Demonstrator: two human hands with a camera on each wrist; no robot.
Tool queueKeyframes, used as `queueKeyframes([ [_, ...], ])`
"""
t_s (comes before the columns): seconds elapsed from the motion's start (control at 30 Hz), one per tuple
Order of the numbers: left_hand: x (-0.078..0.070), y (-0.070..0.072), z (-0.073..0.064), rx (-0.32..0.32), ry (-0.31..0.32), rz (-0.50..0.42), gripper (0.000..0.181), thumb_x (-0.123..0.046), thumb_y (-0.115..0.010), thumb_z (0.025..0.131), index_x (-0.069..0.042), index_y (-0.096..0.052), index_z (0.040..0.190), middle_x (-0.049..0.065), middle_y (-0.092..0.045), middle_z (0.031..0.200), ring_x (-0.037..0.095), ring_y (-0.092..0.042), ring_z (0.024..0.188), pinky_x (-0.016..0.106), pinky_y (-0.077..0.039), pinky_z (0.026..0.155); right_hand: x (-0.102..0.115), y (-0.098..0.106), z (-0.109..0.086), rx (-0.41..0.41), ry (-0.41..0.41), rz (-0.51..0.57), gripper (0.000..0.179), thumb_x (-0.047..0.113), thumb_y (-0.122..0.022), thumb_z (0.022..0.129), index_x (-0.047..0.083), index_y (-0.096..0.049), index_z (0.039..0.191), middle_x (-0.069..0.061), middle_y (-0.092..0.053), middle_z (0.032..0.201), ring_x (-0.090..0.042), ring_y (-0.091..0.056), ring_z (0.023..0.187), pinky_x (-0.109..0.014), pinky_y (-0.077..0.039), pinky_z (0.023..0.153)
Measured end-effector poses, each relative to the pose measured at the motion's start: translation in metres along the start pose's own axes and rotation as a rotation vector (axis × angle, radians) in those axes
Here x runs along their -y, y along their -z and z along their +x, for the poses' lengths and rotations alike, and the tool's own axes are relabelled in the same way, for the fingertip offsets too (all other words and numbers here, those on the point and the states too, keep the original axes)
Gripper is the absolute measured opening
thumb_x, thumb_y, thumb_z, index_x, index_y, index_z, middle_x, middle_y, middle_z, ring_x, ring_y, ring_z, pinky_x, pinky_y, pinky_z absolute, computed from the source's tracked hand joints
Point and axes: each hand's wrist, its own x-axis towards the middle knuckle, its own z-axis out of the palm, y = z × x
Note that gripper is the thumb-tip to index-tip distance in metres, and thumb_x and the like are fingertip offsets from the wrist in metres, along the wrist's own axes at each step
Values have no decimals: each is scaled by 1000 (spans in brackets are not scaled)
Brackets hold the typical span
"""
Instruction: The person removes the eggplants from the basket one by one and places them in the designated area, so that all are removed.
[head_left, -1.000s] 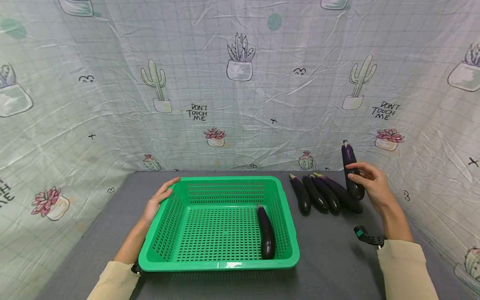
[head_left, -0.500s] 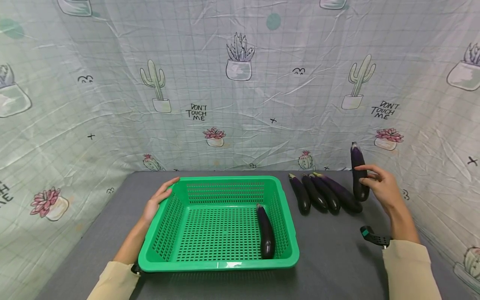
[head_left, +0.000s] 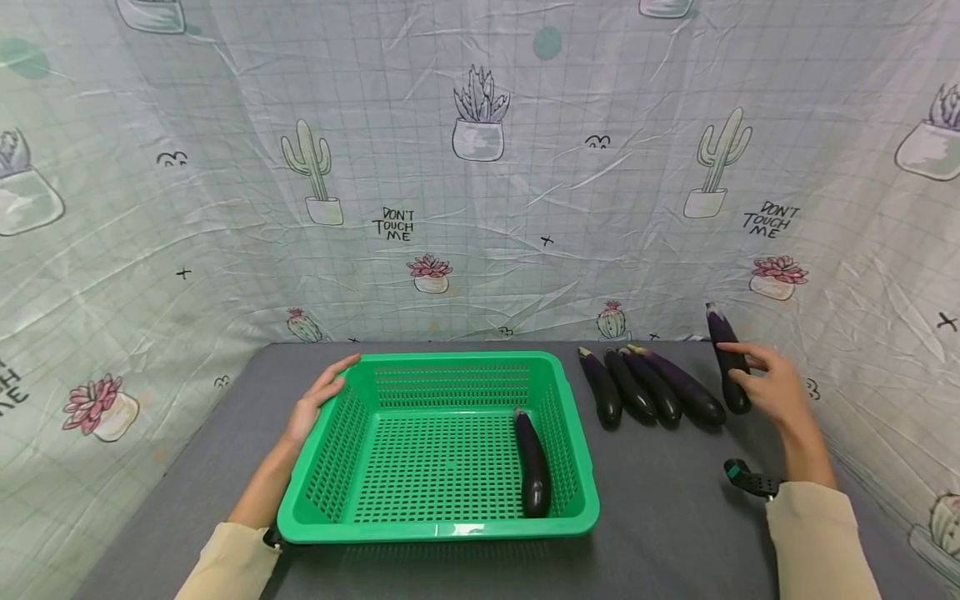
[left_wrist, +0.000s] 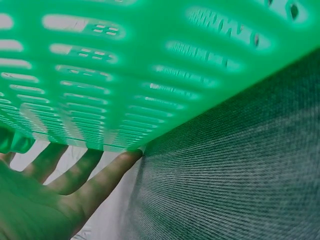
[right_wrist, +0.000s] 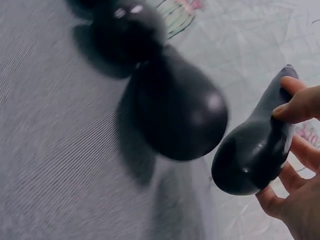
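My right hand (head_left: pixel 776 387) pinches a dark purple eggplant (head_left: pixel 727 358) between thumb and fingers at the right end of a row of eggplants. In the right wrist view this held eggplant (right_wrist: pixel 250 155) appears just beside the rounded end of the row's last one. Its stem end points away from me and its thick end towards me. My left hand (head_left: pixel 303 412) rests on the left side of a green plastic basket (head_left: pixel 438 531); in the left wrist view its straight fingers (left_wrist: pixel 100 185) lie against the slotted outer wall. One eggplant (head_left: pixel 532 467) lies inside the basket, along its right side.
Several eggplants (head_left: pixel 600 387) lie side by side on the grey tabletop (head_left: pixel 660 508), right of the basket. A pale curtain (head_left: pixel 525 192) printed with cacti hangs behind the table and along both sides.
My right hand has carried its eggplant to the right, from over the row's last eggplant to beside it, and then lowered it. The left hand and basket have stayed put.
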Motion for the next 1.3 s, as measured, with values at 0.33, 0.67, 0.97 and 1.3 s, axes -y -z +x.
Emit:
queueKeyframes([
  [0.33,0,-1,1,-6,15,-5,49,-16,-25,115,-5,-24,163,-8,-37,155,5,-58,129,21,-52,102,-22,-12,0,26,5,-38,43,-3,-64,94,-2,-62,137,-42,-42,148,-63,-46,126,-75,-42,93],
  [0.67,1,0,4,-25,3,103,51,-16,-25,115,2,-22,162,-11,-37,154,-2,-52,131,15,-46,103,-27,-17,0,79,-2,-40,43,2,-63,99,-1,-58,142,-42,-40,149,-66,-43,129,-76,-42,98],
  [0.97,2,1,1,6,-14,12,49,-14,-23,115,-5,-25,163,-9,-38,156,4,-57,130,20,-51,103,-30,-23,-1,-10,-35,-96,36,6,-68,99,-1,-64,134,-36,-54,142,-58,-58,122,-11,-44,63],
  [1.3,1,2,1,37,-17,-57,51,-16,-22,115,1,-17,164,-5,-38,156,6,-57,132,22,-51,105,-30,-28,0,-34,-54,-138,35,16,-70,100,-6,-68,126,-33,-68,124,6,-67,84,-9,-42,68],
])
